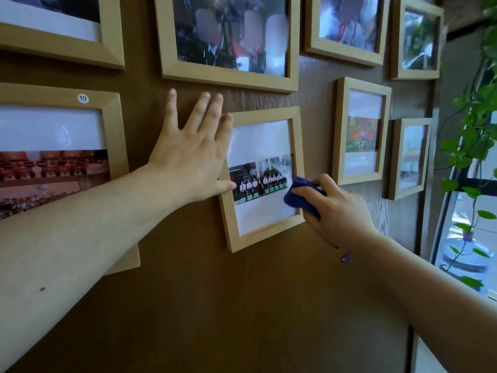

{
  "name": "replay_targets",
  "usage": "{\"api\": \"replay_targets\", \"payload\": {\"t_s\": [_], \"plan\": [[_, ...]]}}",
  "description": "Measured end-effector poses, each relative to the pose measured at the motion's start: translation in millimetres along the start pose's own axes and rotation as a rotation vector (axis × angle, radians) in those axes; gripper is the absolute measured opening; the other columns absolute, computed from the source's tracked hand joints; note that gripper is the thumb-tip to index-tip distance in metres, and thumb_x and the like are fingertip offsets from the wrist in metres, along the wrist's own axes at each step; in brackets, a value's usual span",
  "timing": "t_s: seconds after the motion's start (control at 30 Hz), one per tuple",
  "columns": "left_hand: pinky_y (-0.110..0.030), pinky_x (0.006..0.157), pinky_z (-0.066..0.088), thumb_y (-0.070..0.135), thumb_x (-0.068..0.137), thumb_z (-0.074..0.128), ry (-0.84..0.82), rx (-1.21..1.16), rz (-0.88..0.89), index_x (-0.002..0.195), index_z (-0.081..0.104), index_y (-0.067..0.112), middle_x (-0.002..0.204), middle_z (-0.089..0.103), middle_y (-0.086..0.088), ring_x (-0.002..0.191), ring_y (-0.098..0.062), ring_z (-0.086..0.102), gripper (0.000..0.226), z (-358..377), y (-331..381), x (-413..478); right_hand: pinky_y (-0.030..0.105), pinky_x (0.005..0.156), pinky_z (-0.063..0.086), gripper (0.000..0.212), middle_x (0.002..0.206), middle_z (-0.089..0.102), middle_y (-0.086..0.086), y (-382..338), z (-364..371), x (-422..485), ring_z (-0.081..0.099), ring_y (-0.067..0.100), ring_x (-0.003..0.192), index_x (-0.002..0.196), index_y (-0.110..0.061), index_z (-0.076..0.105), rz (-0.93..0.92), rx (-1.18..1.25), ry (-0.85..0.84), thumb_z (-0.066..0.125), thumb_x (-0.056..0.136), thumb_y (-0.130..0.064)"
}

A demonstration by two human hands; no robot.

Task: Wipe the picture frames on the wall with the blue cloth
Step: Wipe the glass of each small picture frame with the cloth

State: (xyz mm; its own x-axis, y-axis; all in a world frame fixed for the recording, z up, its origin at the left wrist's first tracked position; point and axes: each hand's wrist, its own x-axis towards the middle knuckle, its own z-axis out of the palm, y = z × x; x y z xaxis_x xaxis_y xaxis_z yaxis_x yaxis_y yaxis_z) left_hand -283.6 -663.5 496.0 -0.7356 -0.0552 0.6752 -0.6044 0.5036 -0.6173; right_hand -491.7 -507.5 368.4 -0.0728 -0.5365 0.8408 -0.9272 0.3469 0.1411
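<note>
Two hands are on the small tilted frame [262, 235]: my left hand [188, 160] lies flat, fingers spread, at its nine o'clock edge; my right hand [333, 211] clenches the blue cloth [298, 196] at four o'clock, against the glass over a group photo [258, 181].

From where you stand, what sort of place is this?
Probably an office or an institution's hallway, though I can't be sure. A wood-panelled wall carries many matching picture frames, such as the small frame holding a group photo, and one large frame bears a numbered sticker. A water-cooler bottle stands by the window.
</note>
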Motion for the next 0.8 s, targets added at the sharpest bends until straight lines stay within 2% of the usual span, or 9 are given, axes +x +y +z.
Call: {"api": "replay_targets", "payload": {"t_s": [0.1,0.17,0.33,0.47,0.7,0.8], "plan": [[-0.068,0.111,0.003,0.080,0.073,0.033,0.060,0.003,0.076,0.147,0.008,0.010,0.158,0.005,-0.021,0.146,-0.033,0.004,0.105,-6.8,3.2,-0.9,0.037,0.052,0.052,0.042,0.113,0.056,0.009,2.5,-4.7,5.3,0.060,0.028,0.078,0.123,-0.021,0.055,0.036,-0.014,0.012,0.066,0.082,-0.027],[-0.067,0.112,0.005,0.077,0.076,0.033,0.098,-0.015,0.134,0.147,0.011,0.010,0.157,0.009,-0.021,0.145,-0.034,0.008,0.100,-11.7,9.0,1.8,0.032,0.053,0.047,0.041,0.114,0.055,0.008,5.3,-8.8,9.1,0.059,0.027,0.075,0.124,-0.022,0.053,0.069,-0.027,0.006,0.064,0.084,-0.029],[-0.063,0.113,0.012,0.071,0.082,0.031,0.156,-0.117,0.230,0.147,0.016,0.010,0.156,0.018,-0.020,0.143,-0.033,0.016,0.090,-15.1,25.2,21.9,0.028,0.052,0.039,0.042,0.114,0.055,0.006,19.3,-19.5,15.5,0.058,0.025,0.070,0.123,-0.025,0.050,0.155,-0.074,-0.018,0.063,0.083,-0.029],[-0.059,0.114,0.016,0.069,0.084,0.030,0.202,-0.174,0.299,0.146,0.021,0.008,0.153,0.025,-0.020,0.142,-0.033,0.021,0.087,-12.1,40.3,37.9,0.032,0.052,0.047,0.042,0.113,0.052,0.000,40.2,-25.1,9.3,0.056,0.021,0.073,0.126,-0.032,0.043,0.275,-0.061,-0.026,0.056,0.086,-0.034],[-0.056,0.114,0.019,0.068,0.085,0.029,0.224,-0.201,0.322,0.146,0.017,0.007,0.154,0.024,-0.021,0.143,-0.034,0.019,0.088,-13.0,77.1,76.7,0.017,0.052,0.030,0.041,0.113,0.051,-0.005,94.3,-23.7,-2.7,0.045,0.010,0.077,0.124,-0.033,0.046,0.389,-0.035,0.040,0.061,0.086,-0.032],[-0.055,0.115,0.017,0.068,0.084,0.030,0.215,-0.204,0.310,0.146,0.015,0.007,0.155,0.022,-0.021,0.143,-0.034,0.018,0.088,-14.0,92.9,96.4,0.025,0.057,0.038,0.042,0.117,0.051,-0.003,119.5,-23.8,7.2,0.046,0.011,0.080,0.127,-0.033,0.046,0.413,0.010,0.059,0.060,0.087,-0.032]]}}
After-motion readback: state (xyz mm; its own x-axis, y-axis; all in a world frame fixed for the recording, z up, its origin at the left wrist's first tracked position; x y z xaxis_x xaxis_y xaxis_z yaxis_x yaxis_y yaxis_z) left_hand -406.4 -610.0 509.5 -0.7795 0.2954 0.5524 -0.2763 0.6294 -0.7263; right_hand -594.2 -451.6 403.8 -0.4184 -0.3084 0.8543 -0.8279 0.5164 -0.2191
